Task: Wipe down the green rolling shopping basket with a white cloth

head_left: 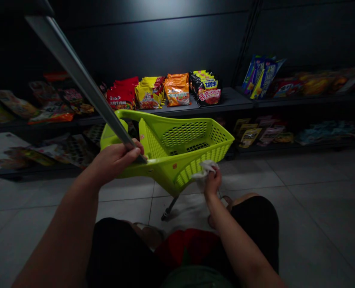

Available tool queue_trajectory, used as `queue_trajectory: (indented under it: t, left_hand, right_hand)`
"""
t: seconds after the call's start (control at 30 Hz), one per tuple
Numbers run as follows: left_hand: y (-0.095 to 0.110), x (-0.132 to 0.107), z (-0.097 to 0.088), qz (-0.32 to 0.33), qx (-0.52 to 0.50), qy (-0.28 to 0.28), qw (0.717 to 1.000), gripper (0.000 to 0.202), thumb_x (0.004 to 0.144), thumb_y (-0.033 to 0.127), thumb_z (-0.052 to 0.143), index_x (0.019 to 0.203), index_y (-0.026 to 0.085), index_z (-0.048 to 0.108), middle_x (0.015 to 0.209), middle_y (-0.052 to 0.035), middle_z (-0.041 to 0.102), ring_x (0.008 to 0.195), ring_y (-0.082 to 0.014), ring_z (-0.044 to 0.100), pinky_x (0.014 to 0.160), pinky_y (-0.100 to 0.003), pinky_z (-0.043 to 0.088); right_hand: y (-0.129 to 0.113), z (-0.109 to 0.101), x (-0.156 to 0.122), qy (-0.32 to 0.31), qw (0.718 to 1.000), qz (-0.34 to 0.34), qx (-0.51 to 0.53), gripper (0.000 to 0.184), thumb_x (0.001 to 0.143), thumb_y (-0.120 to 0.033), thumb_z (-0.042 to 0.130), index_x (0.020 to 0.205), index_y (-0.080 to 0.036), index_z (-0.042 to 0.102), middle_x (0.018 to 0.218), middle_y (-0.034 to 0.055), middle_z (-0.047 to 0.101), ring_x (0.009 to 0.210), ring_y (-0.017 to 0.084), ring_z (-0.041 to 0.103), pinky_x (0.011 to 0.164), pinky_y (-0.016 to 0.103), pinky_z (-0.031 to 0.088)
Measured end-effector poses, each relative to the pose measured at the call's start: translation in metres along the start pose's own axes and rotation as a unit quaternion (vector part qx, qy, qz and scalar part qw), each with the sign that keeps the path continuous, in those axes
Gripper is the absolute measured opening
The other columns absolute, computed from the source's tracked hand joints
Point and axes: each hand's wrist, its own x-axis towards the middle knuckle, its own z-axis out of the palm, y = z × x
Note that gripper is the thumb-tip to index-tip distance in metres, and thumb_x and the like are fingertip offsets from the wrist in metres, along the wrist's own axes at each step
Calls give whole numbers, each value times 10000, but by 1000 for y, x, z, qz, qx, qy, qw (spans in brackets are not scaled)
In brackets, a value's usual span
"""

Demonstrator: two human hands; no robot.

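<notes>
A lime-green plastic shopping cart (162,168) with perforated basket walls stands in front of me, its basket pointing right. My left hand (120,158) is wrapped round the lower end of the cart's grey metal handle bar (84,80), close to the green rim. In my right hand (213,182) is a crumpled white cloth (205,169), pinched in the fingers against the basket's near outer side. Whether it is cloth or paper is hard to tell in the dim light. A thin leg with a caster (167,214) shows under the basket.
Beyond the cart runs a dark shelf (234,100) with red noodle packets (121,94), yellow packets (149,94), orange packets (177,90) and black packets (207,88). Blue snack bags (263,76) stand farther right. More bags fill the lower shelves. Grey floor tiles (309,208) lie below; my knees flank the cart.
</notes>
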Motion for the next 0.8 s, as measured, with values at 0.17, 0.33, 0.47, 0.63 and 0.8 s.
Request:
queue_trajectory:
  t: [0.17, 0.33, 0.47, 0.63, 0.8]
  left_hand:
    - [3, 4, 1, -2, -4, -10, 1000, 451, 957, 537, 386, 976, 187, 670, 1005, -52, 746, 917, -231, 669, 875, -384, 490]
    - [2, 3, 2, -22, -3, -8, 1000, 472, 953, 578, 390, 965, 191, 661, 965, -44, 738, 907, -241, 668, 843, -372, 499]
    - [-3, 1, 1, -13, -1, -13, 1000, 466, 971, 571, 390, 985, 191, 658, 972, -29, 723, 898, -225, 648, 839, -348, 490]
    - [-5, 2, 1, -21, -4, -20, 1000, 475, 973, 578, 381, 1001, 197, 664, 990, -24, 727, 922, -230, 663, 852, -343, 491]
    - [-11, 2, 1, -36, 12, -10, 999, 490, 959, 596, 389, 1004, 198, 672, 998, -31, 732, 934, -243, 664, 850, -347, 495]
  right_hand:
    - [-89, 52, -46, -38, 987, 65, 140, 407, 871, -337, 515, 1248, -194, 575, 1161, 67, 663, 1051, 199, 601, 1007, 364, 470]
    - [-130, 64, -119, -213, 964, -15, 161, 352, 806, -274, 640, 1150, -203, 651, 1115, 71, 673, 1100, 232, 598, 1034, 387, 461]
    - [-138, 51, -49, -81, 976, 73, 187, 346, 832, -377, 621, 1098, -156, 635, 959, 34, 659, 855, 182, 595, 838, 321, 512]
    - [-140, 55, -45, -41, 986, -13, 163, 291, 857, -320, 581, 1108, -174, 604, 1040, 58, 613, 949, 193, 586, 905, 346, 508]
    - [-113, 61, -101, -240, 945, -194, 109, 325, 797, -173, 614, 1114, -223, 670, 1207, 95, 629, 1185, 244, 581, 1048, 402, 487]
